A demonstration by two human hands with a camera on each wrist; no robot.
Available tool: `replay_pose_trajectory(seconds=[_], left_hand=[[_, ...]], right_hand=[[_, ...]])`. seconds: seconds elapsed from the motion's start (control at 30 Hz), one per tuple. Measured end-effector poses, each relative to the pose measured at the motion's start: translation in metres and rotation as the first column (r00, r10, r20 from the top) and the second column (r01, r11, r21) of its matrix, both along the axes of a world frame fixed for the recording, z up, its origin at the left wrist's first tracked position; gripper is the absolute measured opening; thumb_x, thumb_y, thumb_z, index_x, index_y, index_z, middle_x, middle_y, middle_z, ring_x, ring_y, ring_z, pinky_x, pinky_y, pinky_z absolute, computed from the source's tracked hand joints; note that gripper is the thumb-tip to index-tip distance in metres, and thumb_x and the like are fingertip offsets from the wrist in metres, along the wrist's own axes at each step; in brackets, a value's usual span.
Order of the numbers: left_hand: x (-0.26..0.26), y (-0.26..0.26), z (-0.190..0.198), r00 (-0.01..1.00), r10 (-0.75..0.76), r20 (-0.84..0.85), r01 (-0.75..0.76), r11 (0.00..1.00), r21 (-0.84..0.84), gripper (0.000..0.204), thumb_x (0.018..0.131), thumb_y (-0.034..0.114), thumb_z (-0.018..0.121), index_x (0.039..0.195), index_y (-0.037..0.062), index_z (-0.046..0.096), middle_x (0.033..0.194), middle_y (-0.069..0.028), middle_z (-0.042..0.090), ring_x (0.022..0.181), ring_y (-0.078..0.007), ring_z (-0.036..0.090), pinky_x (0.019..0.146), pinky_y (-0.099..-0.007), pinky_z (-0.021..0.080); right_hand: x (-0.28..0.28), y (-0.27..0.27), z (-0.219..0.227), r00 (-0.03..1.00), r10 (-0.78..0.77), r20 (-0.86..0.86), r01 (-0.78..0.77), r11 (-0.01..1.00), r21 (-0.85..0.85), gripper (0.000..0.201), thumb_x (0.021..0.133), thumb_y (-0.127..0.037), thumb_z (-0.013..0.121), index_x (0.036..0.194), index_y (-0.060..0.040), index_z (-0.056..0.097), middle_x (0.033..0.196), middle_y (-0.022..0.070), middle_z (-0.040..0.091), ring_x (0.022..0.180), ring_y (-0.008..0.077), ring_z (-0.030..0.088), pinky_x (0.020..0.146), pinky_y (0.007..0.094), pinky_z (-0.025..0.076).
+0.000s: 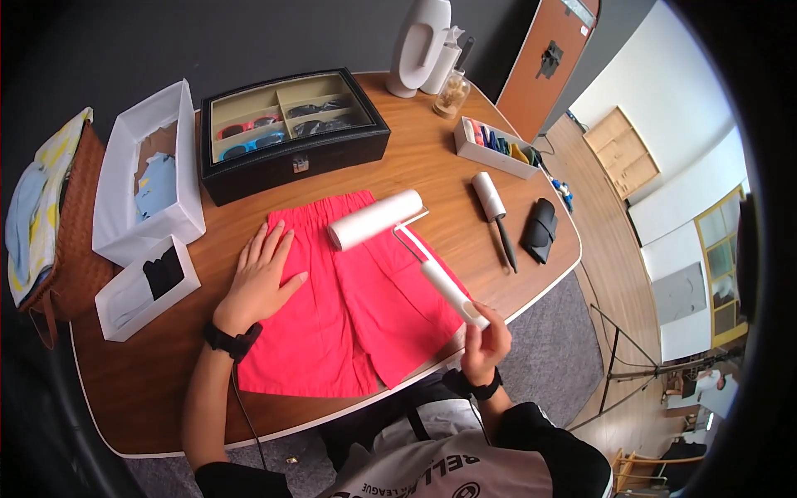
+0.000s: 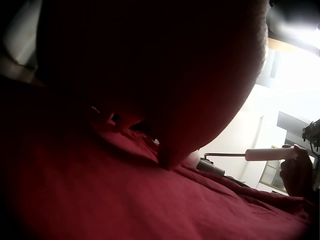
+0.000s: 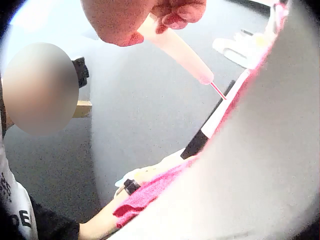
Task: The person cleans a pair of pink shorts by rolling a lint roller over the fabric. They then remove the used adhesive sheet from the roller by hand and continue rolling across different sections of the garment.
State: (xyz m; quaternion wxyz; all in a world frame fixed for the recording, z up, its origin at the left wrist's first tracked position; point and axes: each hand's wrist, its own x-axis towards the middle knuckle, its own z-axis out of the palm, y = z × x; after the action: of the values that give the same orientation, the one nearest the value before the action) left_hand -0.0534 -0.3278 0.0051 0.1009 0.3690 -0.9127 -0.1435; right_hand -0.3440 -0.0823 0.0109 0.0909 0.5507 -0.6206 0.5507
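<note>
Bright pink shorts lie spread on the wooden table with the elastic waistband at the far side. My left hand rests flat on their left side, fingers straight and the thumb spread apart. With my right hand, I grip the end of a lint roller's white handle. Its wide white roll lies over the shorts near the waistband, joined to the handle by a thin bent rod. The right wrist view shows my fingers curled around the handle. In the left wrist view, my left hand is mostly dark.
Behind the shorts stands a black glasses case. White boxes with folded cloth and a woven basket stand left. A smaller lint roller, a black pouch and a box of rolled items lie right.
</note>
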Motion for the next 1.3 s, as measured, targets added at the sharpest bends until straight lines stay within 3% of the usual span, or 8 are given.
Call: replay_pose_trajectory(seconds=[0.1, 0.3, 0.47, 0.67, 0.77, 0.87, 1.1, 1.3], left_hand=[[0.0, 0.001, 0.002, 1.0, 0.0, -0.002, 0.0, 1.0, 0.002, 0.074, 0.096, 0.038, 0.062, 0.153, 0.0015, 0.032, 0.162, -0.0184, 0.026, 0.151, -0.0385, 0.018, 0.121, -0.0507, 0.02], [-0.001, 0.0, 0.0, 1.0, 0.005, -0.015, -0.005, 1.0, 0.002, 0.073, 0.096, 0.042, 0.06, 0.152, 0.0012, 0.035, 0.161, -0.0187, 0.028, 0.151, -0.0373, 0.02, 0.122, -0.0511, 0.019], [-0.001, 0.0, 0.001, 1.0, 0.004, -0.009, -0.004, 1.0, 0.008, 0.073, 0.096, 0.04, 0.06, 0.153, 0.0012, 0.033, 0.161, -0.0185, 0.026, 0.151, -0.037, 0.018, 0.121, -0.0503, 0.019], [-0.001, 0.001, 0.004, 1.0, 0.005, 0.007, -0.005, 1.0, 0.024, 0.074, 0.097, 0.037, 0.061, 0.153, 0.0011, 0.032, 0.162, -0.0186, 0.024, 0.152, -0.0362, 0.017, 0.121, -0.0492, 0.019], [-0.001, 0.001, 0.005, 1.0, 0.006, 0.011, -0.006, 0.999, 0.033, 0.074, 0.096, 0.037, 0.062, 0.153, 0.001, 0.032, 0.162, -0.0189, 0.024, 0.152, -0.0369, 0.017, 0.122, -0.0492, 0.018], [-0.003, 0.001, 0.005, 1.0, 0.004, 0.024, -0.005, 0.999, 0.032, 0.074, 0.096, 0.036, 0.062, 0.153, 0.001, 0.032, 0.162, -0.019, 0.024, 0.152, -0.0379, 0.017, 0.121, -0.0495, 0.018], [-0.004, 0.001, 0.007, 0.999, 0.002, 0.034, -0.003, 0.999, 0.039, 0.074, 0.095, 0.034, 0.063, 0.153, 0.0009, 0.031, 0.163, -0.0188, 0.022, 0.152, -0.0385, 0.017, 0.121, -0.0507, 0.019], [-0.004, 0.001, 0.008, 1.0, 0.005, 0.03, -0.006, 0.999, 0.051, 0.074, 0.095, 0.034, 0.063, 0.154, 0.0013, 0.031, 0.163, -0.0186, 0.022, 0.152, -0.0383, 0.017, 0.121, -0.0507, 0.019]], right_hand=[[-0.004, 0.015, 0.01, 1.0, 0.002, 0.029, 0.001, 0.994, -0.111, 0.033, 0.099, -0.028, 0.057, 0.106, 0.0044, 0.06, 0.082, 0.0114, 0.058, 0.068, 0.0128, 0.052, 0.052, 0.0239, 0.038], [-0.002, 0.019, 0.039, 0.996, 0.078, 0.051, -0.047, 0.892, -0.449, 0.04, 0.099, -0.038, 0.057, 0.104, 0.0015, 0.053, 0.079, 0.0068, 0.045, 0.064, 0.0149, 0.047, 0.053, 0.0252, 0.036], [-0.007, 0.028, 0.048, 0.98, 0.195, -0.029, -0.187, 0.873, -0.45, 0.046, 0.097, -0.044, 0.064, 0.102, 0.0004, 0.053, 0.079, 0.0051, 0.042, 0.059, 0.0157, 0.044, 0.051, 0.0279, 0.035], [-0.008, 0.014, 0.016, 0.995, 0.096, 0.018, -0.088, 0.962, -0.258, 0.045, 0.089, -0.04, 0.073, 0.096, 0.003, 0.062, 0.075, 0.0143, 0.059, 0.063, 0.0247, 0.061, 0.058, 0.0328, 0.048], [-0.003, 0.007, 0.007, 0.997, 0.074, -0.017, -0.074, 0.997, 0.0, 0.026, 0.094, -0.021, 0.067, 0.102, 0.0037, 0.063, 0.094, 0.0163, 0.066, 0.08, 0.0273, 0.063, 0.073, 0.0367, 0.051], [0.0, -0.012, -0.007, 0.995, 0.094, 0.009, -0.094, 0.963, 0.252, 0.035, 0.086, -0.01, 0.075, 0.117, 0.0018, 0.065, 0.097, 0.0167, 0.07, 0.088, 0.0259, 0.068, 0.081, 0.0359, 0.052], [-0.001, -0.025, -0.006, 0.992, 0.105, 0.07, -0.116, 0.978, 0.174, 0.046, 0.079, -0.002, 0.078, 0.123, -0.0022, 0.066, 0.087, 0.0105, 0.068, 0.058, 0.0126, 0.054, 0.054, 0.0257, 0.044], [0.0, -0.017, -0.005, 0.995, 0.061, 0.078, -0.077, 0.974, 0.212, 0.043, 0.08, -0.002, 0.078, 0.121, -0.0016, 0.066, 0.087, 0.0112, 0.068, 0.063, 0.0149, 0.058, 0.058, 0.0262, 0.046]])
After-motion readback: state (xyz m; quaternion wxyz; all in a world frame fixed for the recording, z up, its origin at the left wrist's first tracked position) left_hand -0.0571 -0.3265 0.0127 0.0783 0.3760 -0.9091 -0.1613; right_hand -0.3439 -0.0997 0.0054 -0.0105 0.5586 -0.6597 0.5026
